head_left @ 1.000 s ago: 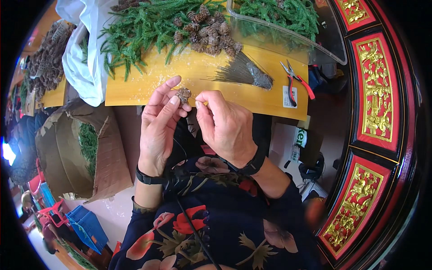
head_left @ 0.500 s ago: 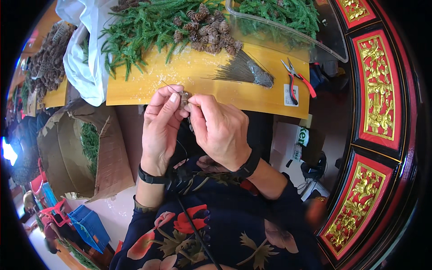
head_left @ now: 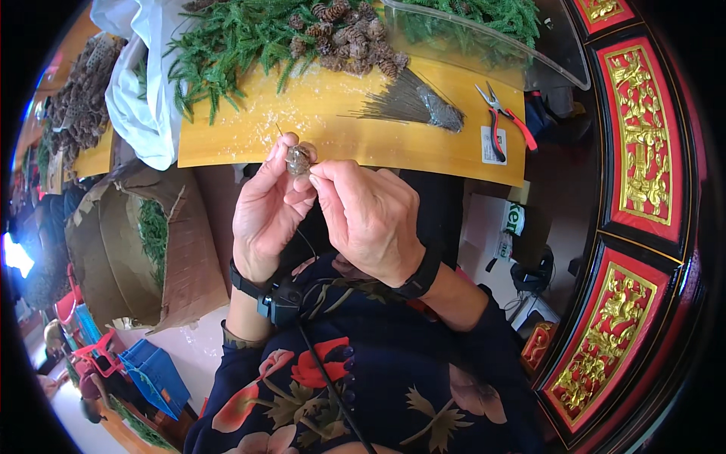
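A small brown pine cone [head_left: 298,160] is held at the near edge of the yellow table. My left hand [head_left: 263,204] grips it between thumb and fingers. A thin dark wire [head_left: 278,129] pokes out past the left fingertips, away from me. Against the cone's right side, thumb and forefinger of my right hand [head_left: 372,213] are pinched together on what looks like the wire's other end, mostly hidden by the fingertips. Beyond the hands lie a fanned bundle of thin dark wires [head_left: 412,106] and a heap of pine cones [head_left: 352,41].
Red-handled pliers [head_left: 499,121] lie at the right of the yellow table [head_left: 302,113]. Green artificial branches [head_left: 227,45] and a clear plastic bin [head_left: 461,45] stand at the back. To the left are a white plastic bag [head_left: 140,106] and an open cardboard box [head_left: 113,257].
The pine cone has turned and now shows more of itself above the fingers. My left hand has shifted slightly left and opened its palm more toward view; the right keeps its pinch.
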A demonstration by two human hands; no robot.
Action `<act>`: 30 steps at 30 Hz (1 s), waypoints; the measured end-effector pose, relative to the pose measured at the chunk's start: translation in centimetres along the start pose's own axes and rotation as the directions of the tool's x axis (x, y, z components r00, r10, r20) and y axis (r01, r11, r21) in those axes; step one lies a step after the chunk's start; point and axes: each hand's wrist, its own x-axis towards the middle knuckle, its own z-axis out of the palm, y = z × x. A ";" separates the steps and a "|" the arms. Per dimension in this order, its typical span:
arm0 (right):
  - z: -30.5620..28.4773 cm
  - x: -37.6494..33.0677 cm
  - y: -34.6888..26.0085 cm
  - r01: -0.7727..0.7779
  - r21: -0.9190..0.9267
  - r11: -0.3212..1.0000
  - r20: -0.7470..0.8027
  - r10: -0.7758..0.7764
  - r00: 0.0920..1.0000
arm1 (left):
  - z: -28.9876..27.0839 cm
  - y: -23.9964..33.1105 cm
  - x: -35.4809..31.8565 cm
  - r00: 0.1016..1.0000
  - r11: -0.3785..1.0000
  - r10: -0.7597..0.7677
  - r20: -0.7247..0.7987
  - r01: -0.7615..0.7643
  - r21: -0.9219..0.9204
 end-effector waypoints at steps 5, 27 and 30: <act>-1.0 0.2 0.2 0.026 -0.017 1.000 0.033 -0.025 0.999 | -0.3 -0.1 -0.2 0.999 0.999 -0.030 0.016 0.030 -0.010; -3.7 1.2 3.4 0.190 -0.017 0.982 0.273 -0.178 0.945 | 0.1 -0.6 -1.0 0.998 0.867 -0.050 0.037 0.025 0.498; -4.1 1.6 3.3 0.207 -0.016 0.978 0.314 -0.192 0.930 | -0.5 -0.3 -0.9 0.991 0.873 -0.120 0.060 0.077 0.481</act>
